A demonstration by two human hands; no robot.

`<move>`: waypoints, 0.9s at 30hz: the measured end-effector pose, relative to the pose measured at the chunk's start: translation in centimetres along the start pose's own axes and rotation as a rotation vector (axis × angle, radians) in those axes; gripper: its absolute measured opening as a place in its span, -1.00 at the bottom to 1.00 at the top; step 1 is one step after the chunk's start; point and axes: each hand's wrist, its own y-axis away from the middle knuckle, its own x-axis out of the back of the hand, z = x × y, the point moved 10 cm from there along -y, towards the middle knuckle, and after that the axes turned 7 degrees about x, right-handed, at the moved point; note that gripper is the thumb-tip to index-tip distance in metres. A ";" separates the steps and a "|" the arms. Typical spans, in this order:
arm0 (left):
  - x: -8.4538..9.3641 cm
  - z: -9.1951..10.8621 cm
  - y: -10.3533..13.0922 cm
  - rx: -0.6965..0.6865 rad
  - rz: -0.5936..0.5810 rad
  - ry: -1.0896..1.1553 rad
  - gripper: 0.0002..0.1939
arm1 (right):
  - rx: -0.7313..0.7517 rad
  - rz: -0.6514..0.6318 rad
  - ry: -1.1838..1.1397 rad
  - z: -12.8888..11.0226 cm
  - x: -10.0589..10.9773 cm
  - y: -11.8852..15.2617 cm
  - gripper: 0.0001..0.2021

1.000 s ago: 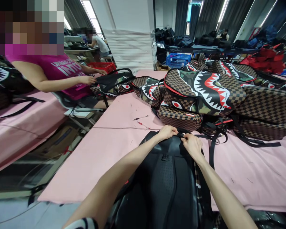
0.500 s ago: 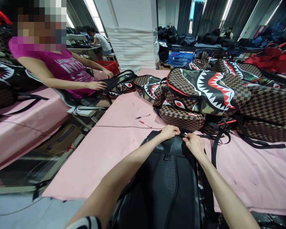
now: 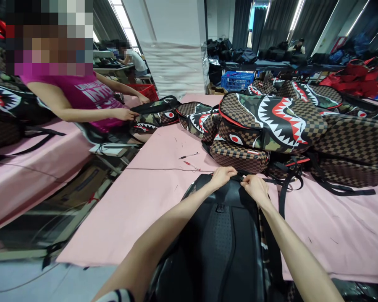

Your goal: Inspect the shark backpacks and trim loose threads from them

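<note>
A black backpack [image 3: 208, 251] lies before me with its padded back panel facing up and its top pointing away. At its far top edge, my left hand [image 3: 223, 177] is closed on the black trim, fingers curled over it. Just to the right, my right hand [image 3: 254, 186] pinches the same edge, with a small pale spot showing by the fingertips. Only a short gap separates the two hands. What exactly lies under the fingers is partly hidden. A strip of brown checkered side shows along the bag's right.
Checkered backpacks with shark-mouth prints [image 3: 271, 121] are piled beyond my hands. A black pen [image 3: 188, 155] and a red pen [image 3: 191, 165] lie on the pink-covered table [image 3: 138, 209]. At the left, a co-worker in a magenta shirt [image 3: 94, 96] handles another bag. Black straps [image 3: 343, 191] trail at right.
The view has shifted slightly. My hands keep their hold on the backpack's top edge, nearly unmoved. The co-worker's near hand and the straps on their bag have moved a little.
</note>
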 end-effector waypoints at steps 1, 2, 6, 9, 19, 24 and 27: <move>1.0 -0.1 0.9 0.008 0.070 0.011 -0.67 | -0.006 0.006 -0.013 0.2 0.0 0.3 -0.78; 1.9 -0.2 2.3 0.000 0.145 0.011 -0.61 | -0.008 0.012 -0.028 0.4 -0.1 0.5 -0.76; 1.1 1.8 10.8 -0.365 0.052 -0.219 -0.68 | 0.023 0.031 -0.044 0.5 -0.1 1.2 -0.74; 0.5 0.5 15.3 -0.511 -0.124 -0.513 -0.64 | 0.043 0.038 -0.044 0.4 -0.1 1.4 -0.74; 9.1 -6.5 1.5 -0.168 -0.070 -0.507 -0.76 | 0.054 0.046 -0.073 1.3 -1.2 1.1 -0.75; 6.7 -8.3 0.3 -0.070 -0.129 -0.399 -0.83 | 0.059 0.079 -0.121 1.8 -1.5 1.0 -0.73; 6.4 -7.5 1.0 -0.111 -0.117 -0.416 -0.76 | 0.052 0.095 -0.146 2.0 -1.7 1.0 -0.73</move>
